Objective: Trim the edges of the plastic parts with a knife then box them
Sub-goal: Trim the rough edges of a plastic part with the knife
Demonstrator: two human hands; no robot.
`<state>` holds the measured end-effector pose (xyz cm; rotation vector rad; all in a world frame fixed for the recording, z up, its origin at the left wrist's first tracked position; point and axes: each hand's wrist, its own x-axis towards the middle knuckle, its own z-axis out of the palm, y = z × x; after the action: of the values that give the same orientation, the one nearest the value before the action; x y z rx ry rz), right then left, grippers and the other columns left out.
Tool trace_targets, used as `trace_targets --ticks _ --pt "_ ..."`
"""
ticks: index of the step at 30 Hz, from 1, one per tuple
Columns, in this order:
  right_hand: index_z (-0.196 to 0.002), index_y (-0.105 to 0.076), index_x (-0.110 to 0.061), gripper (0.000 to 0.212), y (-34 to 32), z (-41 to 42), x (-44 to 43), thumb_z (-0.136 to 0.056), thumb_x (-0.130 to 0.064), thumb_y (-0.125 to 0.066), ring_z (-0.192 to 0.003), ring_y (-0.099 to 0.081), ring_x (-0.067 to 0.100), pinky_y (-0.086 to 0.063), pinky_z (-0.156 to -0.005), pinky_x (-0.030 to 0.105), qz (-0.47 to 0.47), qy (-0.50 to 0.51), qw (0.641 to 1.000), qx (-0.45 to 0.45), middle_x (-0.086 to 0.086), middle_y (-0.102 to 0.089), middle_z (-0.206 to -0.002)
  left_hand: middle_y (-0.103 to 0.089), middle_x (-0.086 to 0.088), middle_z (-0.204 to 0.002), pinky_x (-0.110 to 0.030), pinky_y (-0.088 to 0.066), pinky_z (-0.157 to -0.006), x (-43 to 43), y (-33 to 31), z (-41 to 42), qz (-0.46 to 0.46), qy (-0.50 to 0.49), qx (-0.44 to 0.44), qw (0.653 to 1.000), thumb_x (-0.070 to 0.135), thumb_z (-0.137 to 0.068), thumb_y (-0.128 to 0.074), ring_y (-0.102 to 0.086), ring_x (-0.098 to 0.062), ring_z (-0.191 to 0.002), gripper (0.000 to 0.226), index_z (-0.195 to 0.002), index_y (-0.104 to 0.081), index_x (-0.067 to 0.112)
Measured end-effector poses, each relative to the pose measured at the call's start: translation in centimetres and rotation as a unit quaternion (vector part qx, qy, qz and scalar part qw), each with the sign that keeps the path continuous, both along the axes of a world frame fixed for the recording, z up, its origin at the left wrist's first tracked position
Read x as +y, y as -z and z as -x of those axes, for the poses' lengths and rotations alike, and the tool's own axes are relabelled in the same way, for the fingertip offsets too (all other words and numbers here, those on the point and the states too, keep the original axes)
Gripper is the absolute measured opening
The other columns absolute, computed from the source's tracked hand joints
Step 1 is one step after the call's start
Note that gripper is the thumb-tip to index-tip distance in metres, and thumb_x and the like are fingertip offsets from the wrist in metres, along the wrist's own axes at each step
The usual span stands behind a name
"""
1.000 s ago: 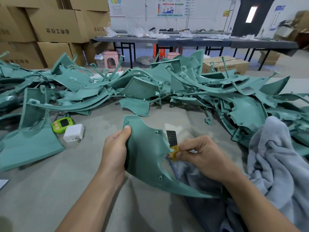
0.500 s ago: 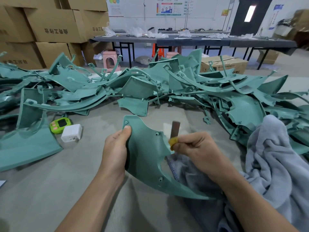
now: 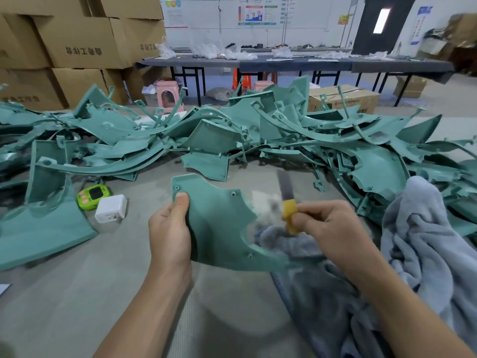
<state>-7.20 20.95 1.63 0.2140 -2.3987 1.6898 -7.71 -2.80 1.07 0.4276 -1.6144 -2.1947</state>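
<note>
A curved teal plastic panel (image 3: 219,223) is held up in front of me, gripped at its left edge by my left hand (image 3: 169,233) with the thumb on its face. My right hand (image 3: 330,231) pinches a knife (image 3: 287,202) with a yellow grip and a dark blade pointing up. The blade stands just right of the panel's concave right edge, apart from it. A large heap of similar teal plastic parts (image 3: 258,135) spreads across the floor behind.
A grey fleece cloth (image 3: 423,244) lies under my right arm and to the right. A green gadget (image 3: 94,196) and a white charger (image 3: 111,209) sit on the floor at left. Cardboard boxes (image 3: 77,42) stack at back left, another box (image 3: 346,98) behind the heap.
The knife has slid up along the panel's right edge and come away from it to the right. The panel's lower tip has swung up and now looks shorter.
</note>
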Motion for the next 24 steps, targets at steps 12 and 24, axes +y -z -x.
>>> trace_targets --ticks 12,24 --pt "-0.063 -0.06 -0.004 0.029 1.5 -0.8 -2.3 -0.091 -0.012 -0.057 -0.043 -0.042 0.013 -0.034 -0.046 0.02 -0.02 -0.079 0.987 -0.139 0.008 -0.056 -0.052 -0.069 0.01 -0.078 -0.03 -0.051 -0.072 -1.9 1.4 0.9 0.199 -0.011 0.136 0.971 -0.011 -0.06 -0.052 -0.063 -0.008 -0.08 0.039 -0.061 -0.068 0.025" --pt "-0.064 -0.065 -0.021 0.026 2.2 -0.6 -2.3 -0.089 -0.018 -0.061 -0.048 -0.04 0.004 -0.038 -0.051 0.03 -0.191 -0.091 0.976 -0.056 -0.003 -0.05 -0.051 -0.075 0.005 -0.099 -0.052 -0.054 -0.085 -2.0 1.8 0.6 0.189 0.016 0.142 0.971 -0.007 -0.06 -0.055 -0.067 -0.022 -0.102 0.032 -0.055 -0.062 0.024"
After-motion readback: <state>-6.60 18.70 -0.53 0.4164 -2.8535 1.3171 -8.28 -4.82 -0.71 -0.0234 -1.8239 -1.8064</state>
